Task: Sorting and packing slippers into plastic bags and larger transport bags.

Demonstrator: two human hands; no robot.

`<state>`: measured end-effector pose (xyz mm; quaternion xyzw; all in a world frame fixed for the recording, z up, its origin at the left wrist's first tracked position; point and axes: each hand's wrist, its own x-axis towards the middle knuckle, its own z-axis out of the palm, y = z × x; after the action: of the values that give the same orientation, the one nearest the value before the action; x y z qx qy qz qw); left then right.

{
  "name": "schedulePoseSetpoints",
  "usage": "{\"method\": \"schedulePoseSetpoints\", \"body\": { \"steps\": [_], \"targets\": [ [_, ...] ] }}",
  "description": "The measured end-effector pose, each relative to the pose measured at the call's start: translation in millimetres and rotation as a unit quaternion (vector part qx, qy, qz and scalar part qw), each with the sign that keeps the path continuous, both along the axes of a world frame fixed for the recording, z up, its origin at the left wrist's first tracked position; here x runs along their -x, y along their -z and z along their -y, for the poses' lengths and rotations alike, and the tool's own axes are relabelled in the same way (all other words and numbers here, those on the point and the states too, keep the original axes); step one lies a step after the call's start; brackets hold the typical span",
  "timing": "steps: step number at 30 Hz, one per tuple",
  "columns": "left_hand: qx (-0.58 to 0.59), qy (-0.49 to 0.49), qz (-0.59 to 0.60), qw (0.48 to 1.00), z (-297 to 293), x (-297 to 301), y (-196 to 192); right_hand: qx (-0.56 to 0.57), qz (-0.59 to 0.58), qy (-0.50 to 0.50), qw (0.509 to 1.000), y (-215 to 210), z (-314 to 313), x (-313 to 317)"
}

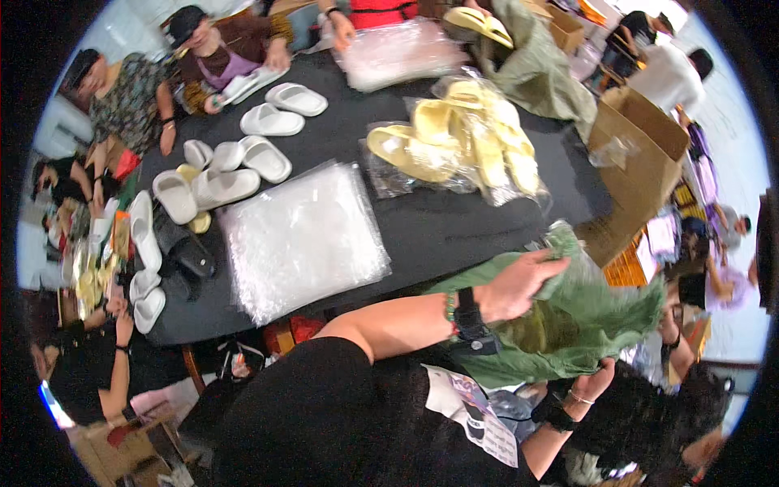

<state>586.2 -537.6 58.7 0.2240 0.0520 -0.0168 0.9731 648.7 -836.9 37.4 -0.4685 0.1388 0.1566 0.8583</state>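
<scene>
A green woven sack (519, 341) spreads in front of me, off the table's near right edge, with its mouth held partly apart. My left hand (523, 284), reaching across from the lower middle, is closed on the far edge of the sack. Closer to my body, my right hand (591, 380) pinches its near edge. Some of the sack's inside shows between my hands, but what lies deeper is hidden. Beyond my left hand, yellow slippers (462, 134) in clear plastic bags lie piled on the black table (422, 235).
A stack of clear plastic bags (304, 243) lies left of my arm. White slippers (264, 158) and a black slipper (191, 256) cover the table's left side. More bags (398, 53) lie at the back. An open cardboard box (637, 170) stands right. Several people surround the table.
</scene>
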Motion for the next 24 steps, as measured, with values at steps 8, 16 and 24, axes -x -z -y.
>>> {"method": "schedulePoseSetpoints", "body": {
  "steps": [8, 16, 24],
  "targets": [
    [-0.072, -0.009, -0.045, 0.996, 12, -44, 47, 0.132, -0.06, 0.002, 0.989, 130, 35, -75],
    [-0.374, 0.061, -0.123, 0.917, 10, -34, 114, 0.191, -0.025, -0.073, 0.979, 188, 51, -129],
    [-0.31, -0.008, -0.281, 0.908, -65, 103, 158, 0.612, 0.237, -0.094, 0.749, 217, 18, -112]
  ]
}}
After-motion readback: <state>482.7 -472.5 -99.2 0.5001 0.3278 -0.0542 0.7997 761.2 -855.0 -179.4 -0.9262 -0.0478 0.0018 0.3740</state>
